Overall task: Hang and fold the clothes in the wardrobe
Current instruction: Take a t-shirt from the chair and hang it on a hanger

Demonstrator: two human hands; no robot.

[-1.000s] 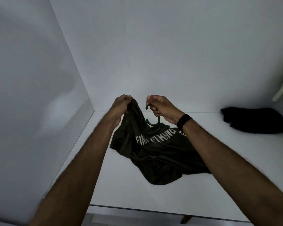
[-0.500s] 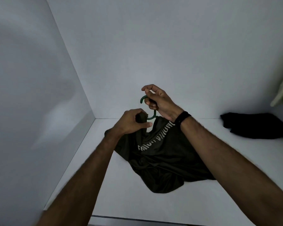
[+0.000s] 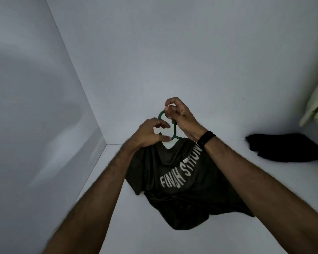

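While right hand (image 3: 180, 114) grips hanger hook (image 3: 173, 128), dark shirt (image 3: 182, 180) drapes below.

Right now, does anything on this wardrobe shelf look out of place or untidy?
Yes. A crumpled black garment lies unfolded at the white shelf's back right, and the dark olive printed T-shirt on the green plastic hanger hangs bunched.

White wardrobe shelf (image 3: 200, 241): dark t-shirt (image 3: 183, 204) hem resting centre; black garment (image 3: 284, 150) far right.
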